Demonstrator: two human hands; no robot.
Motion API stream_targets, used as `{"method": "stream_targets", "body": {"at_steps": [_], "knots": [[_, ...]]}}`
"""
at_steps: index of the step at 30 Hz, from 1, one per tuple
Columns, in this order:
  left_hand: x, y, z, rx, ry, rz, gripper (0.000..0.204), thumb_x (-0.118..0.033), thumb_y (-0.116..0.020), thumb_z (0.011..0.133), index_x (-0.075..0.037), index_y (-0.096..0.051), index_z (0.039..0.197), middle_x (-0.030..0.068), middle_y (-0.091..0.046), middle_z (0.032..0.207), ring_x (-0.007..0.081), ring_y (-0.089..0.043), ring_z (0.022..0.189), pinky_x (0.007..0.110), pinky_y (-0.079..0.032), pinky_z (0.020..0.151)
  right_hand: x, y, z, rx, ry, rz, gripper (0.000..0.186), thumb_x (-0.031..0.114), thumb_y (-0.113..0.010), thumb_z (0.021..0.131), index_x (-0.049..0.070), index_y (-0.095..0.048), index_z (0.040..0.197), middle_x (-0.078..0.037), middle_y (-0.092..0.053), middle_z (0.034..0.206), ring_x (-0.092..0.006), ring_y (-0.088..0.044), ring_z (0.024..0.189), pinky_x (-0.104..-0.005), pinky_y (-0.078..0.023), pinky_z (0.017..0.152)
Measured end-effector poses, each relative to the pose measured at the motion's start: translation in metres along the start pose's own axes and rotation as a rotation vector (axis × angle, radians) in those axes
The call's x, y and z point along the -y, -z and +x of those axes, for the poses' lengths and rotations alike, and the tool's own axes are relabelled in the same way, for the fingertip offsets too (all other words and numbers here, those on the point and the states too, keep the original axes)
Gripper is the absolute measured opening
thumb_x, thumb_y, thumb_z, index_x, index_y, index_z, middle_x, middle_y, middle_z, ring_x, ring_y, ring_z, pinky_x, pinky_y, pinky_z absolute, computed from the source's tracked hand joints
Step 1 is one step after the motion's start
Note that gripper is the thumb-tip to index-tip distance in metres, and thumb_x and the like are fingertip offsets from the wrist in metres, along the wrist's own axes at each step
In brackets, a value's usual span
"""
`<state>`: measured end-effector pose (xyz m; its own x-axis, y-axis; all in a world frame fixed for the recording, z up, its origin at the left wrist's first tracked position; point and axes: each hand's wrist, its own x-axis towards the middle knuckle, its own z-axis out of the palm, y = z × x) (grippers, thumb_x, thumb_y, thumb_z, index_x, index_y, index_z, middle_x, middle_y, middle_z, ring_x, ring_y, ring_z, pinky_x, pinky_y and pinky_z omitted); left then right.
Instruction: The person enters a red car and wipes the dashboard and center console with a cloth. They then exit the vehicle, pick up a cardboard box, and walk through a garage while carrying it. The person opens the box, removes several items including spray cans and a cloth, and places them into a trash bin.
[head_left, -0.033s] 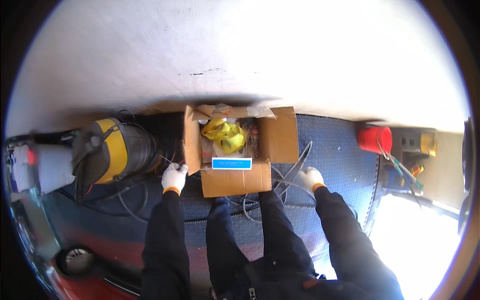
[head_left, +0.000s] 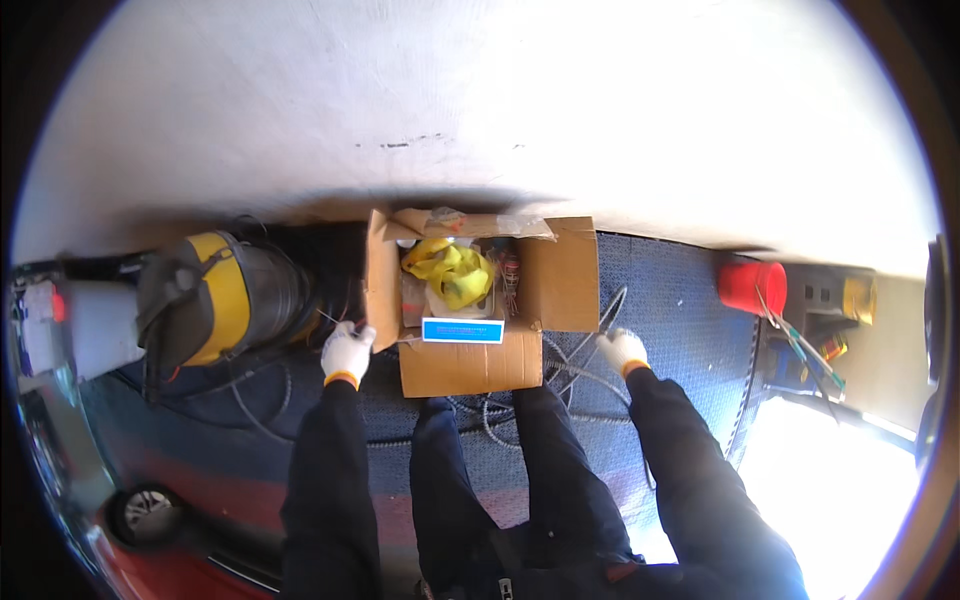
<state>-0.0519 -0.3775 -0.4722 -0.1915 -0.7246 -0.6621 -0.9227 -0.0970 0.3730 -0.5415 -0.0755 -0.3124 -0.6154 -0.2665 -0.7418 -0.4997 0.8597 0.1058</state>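
The person stands over a blue carpeted floor [head_left: 680, 300], dark trouser legs and dark sleeves coming in from the lower edge. Both hands wear white gloves with orange cuffs.

The left hand [head_left: 346, 352] sits just beside the left flap of an open cardboard box [head_left: 470, 365]. Its fingers look curled around a thin wire [head_left: 330, 318] that sticks out toward the upper left, though the glove hides exactly how they close.

The right hand [head_left: 622, 349] is off the box's right side, well apart from the left one. Its fingers are closed on a thin grey cable [head_left: 612, 308] that rises past the right flap; more loops of the same cable [head_left: 560, 380] lie on the floor between the hand and the box.

The box stands on the floor straight ahead of the legs, its 4 flaps folded open, a blue and white label [head_left: 462, 330] on the near edge. Inside lies a crumpled yellow strap [head_left: 450, 268] with small packets around it.

To the left of the box, a yellow and grey vacuum cleaner [head_left: 215, 300] lies on its side. Far to the right stands a red bucket [head_left: 752, 287], with tools just behind it. Beyond everything runs a pale wall [head_left: 480, 100].
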Motion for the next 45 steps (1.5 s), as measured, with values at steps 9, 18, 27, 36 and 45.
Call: {"method": "stream_targets", "body": {"at_steps": [9,18,27,36,45], "knots": [[-0.020,-0.044,0.019,-0.058,0.172,0.068,0.080,-0.067,-0.073,0.093,0.012,-0.070,0.109,0.0362,-0.075,0.106,0.0521,-0.074,0.102,0.058,-0.059,0.087,-0.023,-0.037,0.135,0.225,0.011,0.743,0.073,0.045,-0.078,0.094,-0.010,-0.065,0.141,-0.029,-0.077,0.128,-0.0439,-0.074,0.120,-0.0463,-0.057,0.104],[-0.045,0.001,0.004,0.163,-0.077,0.380,0.065,-0.059,-0.064,0.101,0.004,-0.076,0.099,0.0296,-0.077,0.101,0.0468,-0.075,0.098,0.055,-0.059,0.089,0.052,-0.023,0.104,0.178,0.565,0.020,0.048,0.044,-0.063,0.101,0.005,-0.075,0.125,-0.029,-0.077,0.112,-0.0488,-0.072,0.110,-0.0550,-0.057,0.096],[-0.103,0.008,-0.132,0.112,0.001,0.231,0.063,-0.060,-0.057,0.104,-0.001,-0.079,0.095,0.0236,-0.078,0.096,0.0410,-0.077,0.092,0.053,-0.060,0.083,0.013,0.121,0.070,0.171,0.675,-0.302,0.051,0.050,-0.062,0.102,0.006,-0.075,0.126,-0.027,-0.078,0.107,-0.0484,-0.075,0.101,-0.0564,-0.058,0.091],[-0.016,-0.016,-0.190,0.000,0.031,0.283,0.019,-0.036,-0.062,0.102,-0.030,-0.076,0.113,0.0218,-0.072,0.092,0.0438,-0.075,0.089,0.053,-0.059,0.077,0.260,0.166,0.077,0.053,0.927,-0.762,0.061,0.056,-0.057,0.105,-0.001,-0.077,0.099,-0.027,-0.078,0.098,-0.0455,-0.076,0.095,-0.0554,-0.059,0.083],[-0.003,0.076,-0.159,-0.576,-0.044,-0.301,0.016,-0.015,-0.069,0.092,-0.013,-0.076,0.107,0.0208,-0.072,0.090,0.0410,-0.071,0.081,0.050,-0.055,0.068,0.455,0.287,0.005,-0.146,1.164,-0.748,0.039,0.039,-0.067,0.101,0.001,-0.074,0.101,-0.024,-0.070,0.083,-0.0454,-0.070,0.084,-0.0560,-0.053,0.074]]}}
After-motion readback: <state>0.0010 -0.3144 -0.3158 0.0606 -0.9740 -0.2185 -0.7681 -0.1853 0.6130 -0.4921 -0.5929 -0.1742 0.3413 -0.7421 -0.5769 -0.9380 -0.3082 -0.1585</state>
